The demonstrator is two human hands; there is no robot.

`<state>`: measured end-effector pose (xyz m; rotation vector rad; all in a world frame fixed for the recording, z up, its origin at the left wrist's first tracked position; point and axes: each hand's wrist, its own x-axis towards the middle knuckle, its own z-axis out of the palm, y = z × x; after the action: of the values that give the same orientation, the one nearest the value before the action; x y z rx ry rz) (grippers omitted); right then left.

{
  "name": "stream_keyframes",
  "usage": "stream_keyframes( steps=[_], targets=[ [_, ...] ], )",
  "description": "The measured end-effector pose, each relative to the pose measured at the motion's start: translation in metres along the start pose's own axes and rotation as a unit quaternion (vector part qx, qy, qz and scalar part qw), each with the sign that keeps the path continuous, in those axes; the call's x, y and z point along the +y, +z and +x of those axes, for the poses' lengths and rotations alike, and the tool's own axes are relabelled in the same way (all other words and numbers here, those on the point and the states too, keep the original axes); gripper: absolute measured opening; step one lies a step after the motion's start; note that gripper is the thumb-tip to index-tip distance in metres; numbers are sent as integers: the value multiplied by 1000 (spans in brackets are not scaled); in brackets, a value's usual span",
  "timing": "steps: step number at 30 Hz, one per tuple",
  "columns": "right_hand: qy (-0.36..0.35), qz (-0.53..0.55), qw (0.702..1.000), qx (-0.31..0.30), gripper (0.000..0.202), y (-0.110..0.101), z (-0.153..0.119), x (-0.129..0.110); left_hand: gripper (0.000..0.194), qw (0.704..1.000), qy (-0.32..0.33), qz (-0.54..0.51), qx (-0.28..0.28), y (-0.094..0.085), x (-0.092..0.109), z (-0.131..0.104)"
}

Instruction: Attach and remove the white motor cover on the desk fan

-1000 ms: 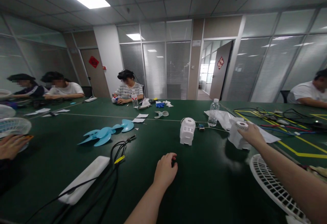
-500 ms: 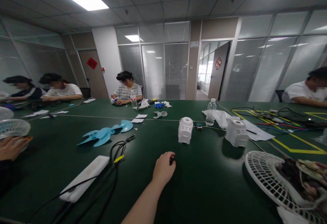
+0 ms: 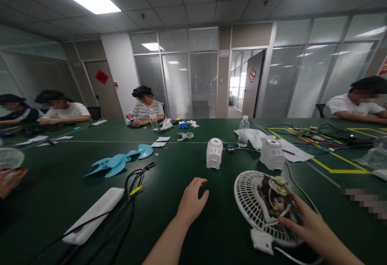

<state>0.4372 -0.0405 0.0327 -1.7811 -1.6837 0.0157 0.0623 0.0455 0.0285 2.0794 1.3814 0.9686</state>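
My left hand [image 3: 192,200] is over the green table [image 3: 223,232] in the middle, its thumb and fingers apart and nothing between them. At the right, my right hand [image 3: 305,222] grips a white fan grille [image 3: 249,194] with a motor and wiring [image 3: 276,196] at its centre; thumb and fingers lie around the motor part. A small white box [image 3: 262,241] hangs at the grille's near edge, with a white cord by it. Two white motor housings [image 3: 214,153] [image 3: 272,154] stand beyond the hands.
Light-blue fan blades [image 3: 115,163], black cables [image 3: 133,184] and a white power strip [image 3: 93,216] lie to the left. A water bottle [image 3: 243,132] stands behind the housings near white paper [image 3: 298,154]. Several people sit around the table; a person's hand [image 3: 10,180] shows at the left edge.
The grille with its motor has moved left, nearer the middle, and my right hand has come into view on it. My left hand's fingers have spread. The view has turned slightly right.
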Motion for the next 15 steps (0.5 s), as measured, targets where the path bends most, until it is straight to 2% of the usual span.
stream_keyframes(
  steps=[4,8,11,15],
  targets=[
    [-51,-18,996,-66,76,38,3,-80,49,996,87,-15,-26,-4,12,-7],
    [-69,-14,995,-72,78,68,12,-136,86,993,111,4,-37,-5,9,-9],
    [-71,1,995,-67,77,80,17,-160,100,993,105,35,-41,-4,1,-5],
    [-64,35,994,-83,69,83,20,-167,99,995,76,52,-33,-5,-5,0]
  ],
)
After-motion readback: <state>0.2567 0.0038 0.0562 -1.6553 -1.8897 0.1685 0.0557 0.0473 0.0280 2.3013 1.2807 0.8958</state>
